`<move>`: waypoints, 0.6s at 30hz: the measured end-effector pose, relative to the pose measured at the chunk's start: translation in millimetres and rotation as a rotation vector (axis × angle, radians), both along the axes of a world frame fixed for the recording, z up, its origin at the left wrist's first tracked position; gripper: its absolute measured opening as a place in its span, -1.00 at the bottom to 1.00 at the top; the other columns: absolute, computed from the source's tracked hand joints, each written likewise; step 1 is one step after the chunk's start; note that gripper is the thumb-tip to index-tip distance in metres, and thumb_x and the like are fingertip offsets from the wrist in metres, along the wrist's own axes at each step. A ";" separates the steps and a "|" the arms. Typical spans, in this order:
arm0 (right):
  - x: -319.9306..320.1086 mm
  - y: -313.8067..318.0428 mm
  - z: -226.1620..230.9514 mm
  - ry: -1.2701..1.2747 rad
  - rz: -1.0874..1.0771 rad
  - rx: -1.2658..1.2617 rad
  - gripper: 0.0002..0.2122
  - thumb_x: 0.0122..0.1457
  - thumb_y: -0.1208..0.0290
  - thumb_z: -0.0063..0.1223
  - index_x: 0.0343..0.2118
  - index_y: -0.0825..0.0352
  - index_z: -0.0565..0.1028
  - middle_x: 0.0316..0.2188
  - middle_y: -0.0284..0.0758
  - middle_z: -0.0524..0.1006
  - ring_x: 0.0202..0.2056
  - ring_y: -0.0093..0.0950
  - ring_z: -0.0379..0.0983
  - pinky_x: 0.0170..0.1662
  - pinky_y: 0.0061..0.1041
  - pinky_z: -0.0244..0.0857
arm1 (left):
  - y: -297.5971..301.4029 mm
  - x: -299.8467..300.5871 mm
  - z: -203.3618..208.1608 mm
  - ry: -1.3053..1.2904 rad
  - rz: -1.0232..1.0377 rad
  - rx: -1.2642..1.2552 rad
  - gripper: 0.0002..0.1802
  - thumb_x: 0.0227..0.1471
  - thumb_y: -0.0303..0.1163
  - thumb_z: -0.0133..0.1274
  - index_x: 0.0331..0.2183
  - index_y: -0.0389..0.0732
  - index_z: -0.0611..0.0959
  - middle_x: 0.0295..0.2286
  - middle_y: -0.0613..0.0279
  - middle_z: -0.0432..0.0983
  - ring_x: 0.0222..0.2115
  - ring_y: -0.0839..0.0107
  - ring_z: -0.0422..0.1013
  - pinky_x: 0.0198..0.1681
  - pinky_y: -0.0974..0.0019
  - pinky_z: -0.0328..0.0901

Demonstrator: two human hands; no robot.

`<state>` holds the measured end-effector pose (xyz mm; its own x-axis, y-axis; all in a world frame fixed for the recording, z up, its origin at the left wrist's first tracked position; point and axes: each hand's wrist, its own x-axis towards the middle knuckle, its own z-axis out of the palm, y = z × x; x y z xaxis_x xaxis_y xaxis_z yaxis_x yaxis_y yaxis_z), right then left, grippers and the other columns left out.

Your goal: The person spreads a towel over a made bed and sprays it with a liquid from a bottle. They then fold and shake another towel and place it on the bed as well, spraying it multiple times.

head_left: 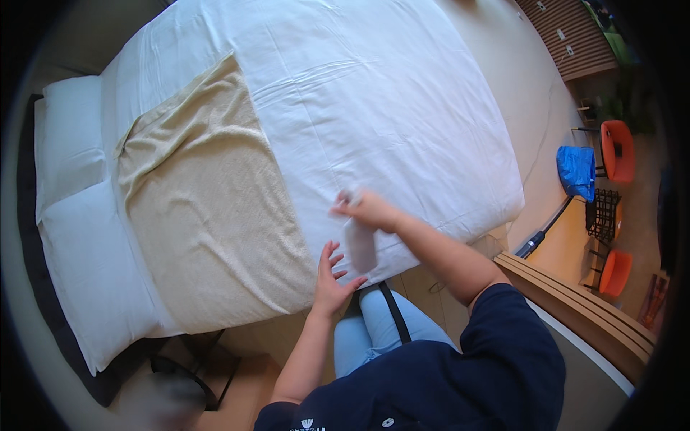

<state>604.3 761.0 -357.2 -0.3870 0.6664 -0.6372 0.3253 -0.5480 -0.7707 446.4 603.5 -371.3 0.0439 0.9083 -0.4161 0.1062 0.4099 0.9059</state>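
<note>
My right hand [370, 210] is closed around the top of a pale bottle [361, 248], which hangs upright over the near edge of the bed. Motion smears the bottle, so its top is hard to make out. My left hand [330, 285] is just left of the bottle's lower part, with fingers spread and palm turned toward it; it holds nothing. Beyond both hands lies the white bed cover [402, 129], slightly creased. A beige blanket [215, 208] is spread over the cover to the left, rumpled, with its far left edge folded.
White pillows [93, 251] lie at the left against a dark headboard [61, 323]. On the right are a wooden ledge [575, 309], a blue bag [576, 172], orange chairs [618, 151], a black wire rack [602, 215] and a dark stick-like appliance [532, 244] on the floor.
</note>
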 end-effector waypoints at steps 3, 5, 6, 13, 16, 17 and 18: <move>-16.6 -13.2 20.2 0.233 0.298 0.205 -0.60 -0.07 0.25 0.15 -0.20 0.37 0.37 -0.24 -0.20 0.42 -0.26 -0.46 0.39 -0.22 -0.48 0.27 | 25.3 3.2 0.2 -0.024 -0.050 -0.051 -0.26 -0.31 -0.39 0.27 -0.07 -0.26 0.27 -0.24 0.11 0.38 -0.22 0.39 0.34 -0.20 0.29 0.28; 10.3 13.2 -7.8 0.420 0.195 0.125 -0.68 -0.06 0.34 0.10 -0.24 0.36 0.39 -0.27 -0.21 0.43 -0.28 -0.46 0.39 -0.23 -0.48 0.27 | 20.1 2.7 2.4 -0.157 0.079 -0.126 -0.36 -0.28 -0.48 0.23 -0.12 -0.27 0.30 -0.25 0.14 0.40 -0.24 0.41 0.35 -0.20 0.32 0.29; 35.2 40.5 -35.6 0.208 -0.046 0.180 -0.74 -0.06 0.38 0.07 -0.29 0.36 0.43 -0.33 -0.21 0.45 -0.34 -0.45 0.41 -0.28 -0.47 0.28 | 15.6 2.2 4.3 -0.220 0.133 -0.165 -0.40 -0.27 -0.52 0.22 -0.14 -0.27 0.31 -0.26 0.15 0.41 -0.24 0.41 0.36 -0.20 0.34 0.30; 161.1 156.3 -148.5 -0.845 -0.533 0.748 -0.89 -0.01 0.38 0.02 -0.43 0.27 0.52 -0.39 -0.27 0.45 -0.34 -0.35 0.41 -0.27 -0.41 0.30 | -19.0 -18.0 4.9 -0.074 0.202 -0.234 -0.48 -0.25 -0.56 0.20 -0.20 -0.26 0.34 -0.28 0.19 0.41 -0.23 0.40 0.35 -0.19 0.34 0.29; 162.1 168.8 -153.0 -0.905 -0.401 0.676 -0.88 -0.01 0.36 0.02 -0.40 0.24 0.51 -0.32 -0.32 0.41 -0.27 -0.36 0.38 -0.22 -0.42 0.29 | -35.5 -24.3 -7.5 -0.018 0.155 -0.248 -0.46 -0.29 -0.52 0.24 -0.20 -0.26 0.38 -0.32 0.22 0.44 -0.30 0.46 0.37 -0.23 0.38 0.30; 162.3 173.1 -151.8 -0.912 -0.366 0.655 -0.87 0.00 0.36 0.01 -0.39 0.23 0.50 -0.31 -0.33 0.41 -0.27 -0.36 0.38 -0.21 -0.42 0.29 | -35.9 -24.7 -7.2 -0.008 0.133 -0.254 -0.46 -0.29 -0.52 0.24 -0.20 -0.26 0.38 -0.32 0.22 0.44 -0.30 0.46 0.37 -0.23 0.38 0.30; 162.2 176.1 -151.4 -0.920 -0.333 0.633 -0.87 0.01 0.36 0.00 -0.38 0.23 0.50 -0.29 -0.34 0.41 -0.27 -0.37 0.38 -0.21 -0.42 0.29 | -35.5 -25.3 -6.1 0.003 0.109 -0.259 -0.46 -0.29 -0.52 0.25 -0.20 -0.26 0.38 -0.32 0.23 0.44 -0.30 0.47 0.37 -0.23 0.38 0.30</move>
<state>766.5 937.1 -508.6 0.3024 0.9476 -0.1030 0.8165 -0.3133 -0.4850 421.1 568.0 -377.4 -0.0504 0.7709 -0.6349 0.0514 0.6369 0.7692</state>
